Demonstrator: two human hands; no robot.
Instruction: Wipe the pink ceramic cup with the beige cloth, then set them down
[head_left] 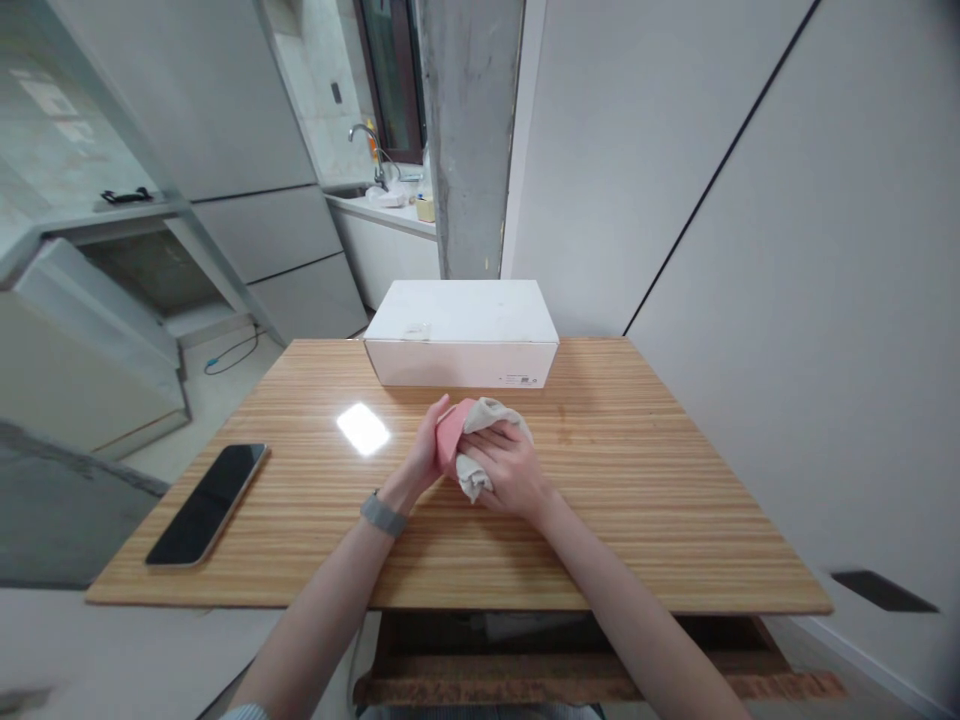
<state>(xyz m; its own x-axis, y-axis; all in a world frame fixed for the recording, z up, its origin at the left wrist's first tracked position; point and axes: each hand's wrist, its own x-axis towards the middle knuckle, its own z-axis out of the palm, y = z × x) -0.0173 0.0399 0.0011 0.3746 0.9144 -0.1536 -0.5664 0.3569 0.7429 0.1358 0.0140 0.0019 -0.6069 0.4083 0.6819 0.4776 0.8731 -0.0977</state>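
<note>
Apparently work is under way, though how much is left does not show: the fingers of the right hand (516,472) hold a crumpled off-white cloth (496,410) against a plain pink object (451,436). Gripped in the left hand (424,450) above a striped wooden table (637,490), that object is partly covered, its full shape unclear.

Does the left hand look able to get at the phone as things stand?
Probably yes, though the left hand would first have to let go of the pink item; only tabletop shows between it and the phone.
</note>
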